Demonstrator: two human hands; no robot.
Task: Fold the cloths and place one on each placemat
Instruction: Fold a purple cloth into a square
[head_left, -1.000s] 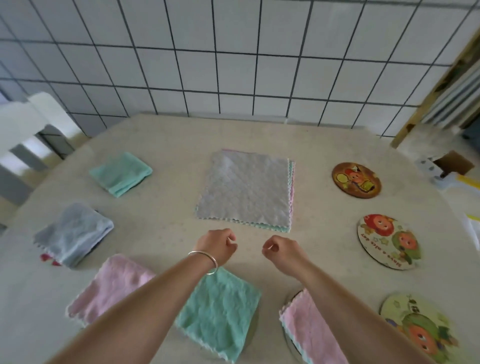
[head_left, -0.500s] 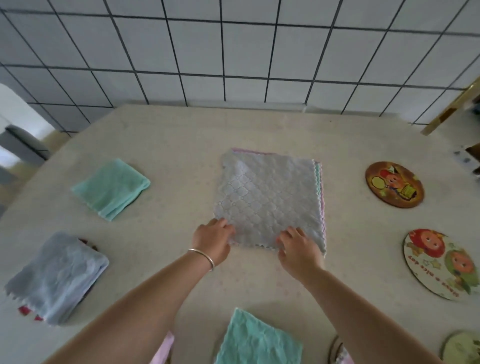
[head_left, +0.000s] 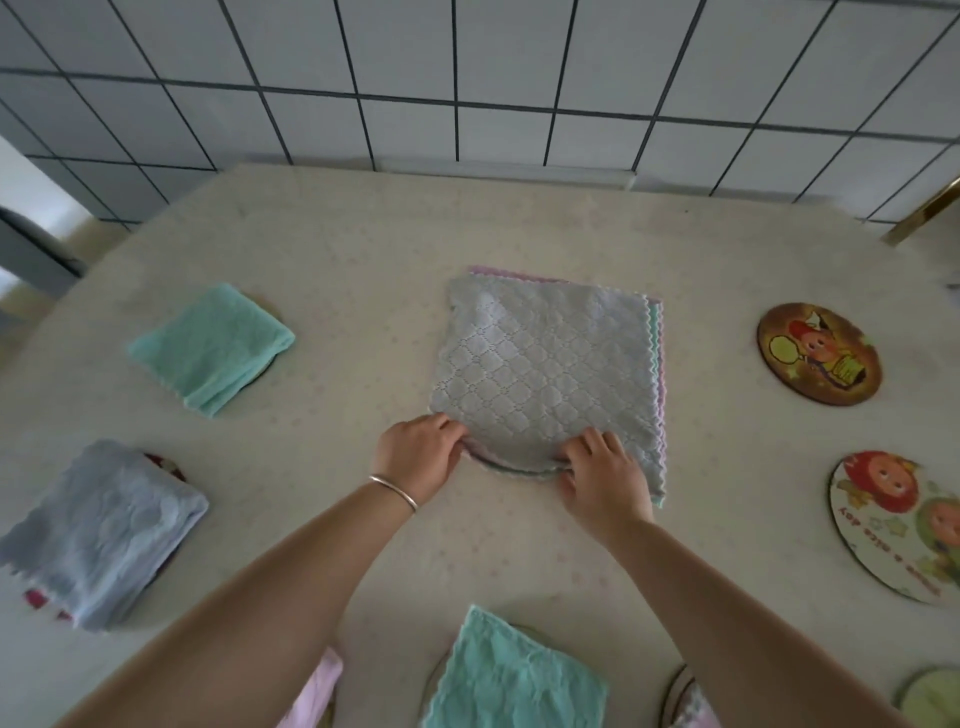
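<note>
Just ahead of both hands lies the stack of flat cloths; the left hand (head_left: 418, 457) and right hand (head_left: 597, 475) each pinch the near edge of the top grey cloth (head_left: 540, 364), equally close, so I'd guess a fold straight away from them.

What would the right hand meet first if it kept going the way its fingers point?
The right hand already pinches the grey cloth; going on, it would only slide across it toward the tiled wall. Nothing else seems to stand in that line.
</note>
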